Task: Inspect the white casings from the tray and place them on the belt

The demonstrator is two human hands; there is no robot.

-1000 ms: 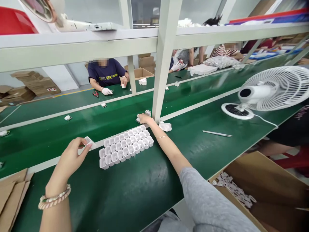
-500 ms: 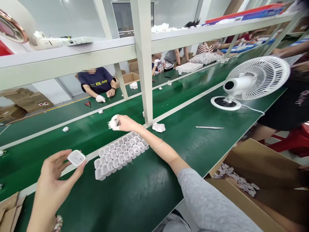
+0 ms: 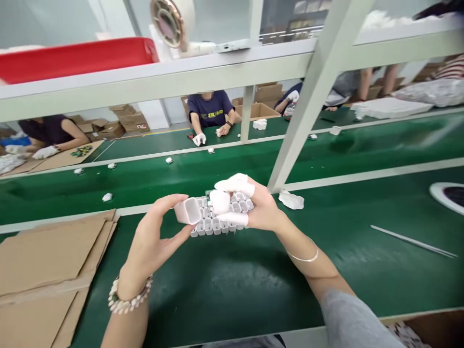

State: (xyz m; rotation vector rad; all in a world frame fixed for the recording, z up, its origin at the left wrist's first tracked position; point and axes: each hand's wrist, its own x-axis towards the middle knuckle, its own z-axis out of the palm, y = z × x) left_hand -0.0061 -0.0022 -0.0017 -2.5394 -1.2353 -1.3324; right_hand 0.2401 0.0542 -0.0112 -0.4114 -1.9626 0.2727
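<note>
Cup (image 3: 188,211) and white part (image 3: 220,202) seemed best gripped lightly.
The cup was pinched by the left hand (image 3: 154,237), at the left end of the cup rows (image 3: 216,229); the part was grasped by the right hand (image 3: 263,205), over them.

The cup (image 3: 184,211) looks smooth plastic; the tabletop (image 3: 235,290) smooth and glossy; the cardboard (image 3: 43,256) matt; the tweezers (image 3: 413,240) metallic.

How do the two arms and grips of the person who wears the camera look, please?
The right grip wears white finger covers; a thin, pale bangle circles that forearm, and a grey sleeve ends near the elbow. The left grip shows no covers; a bracelet of mostly pale beads is worn there. No left sleeve is in view.
</note>
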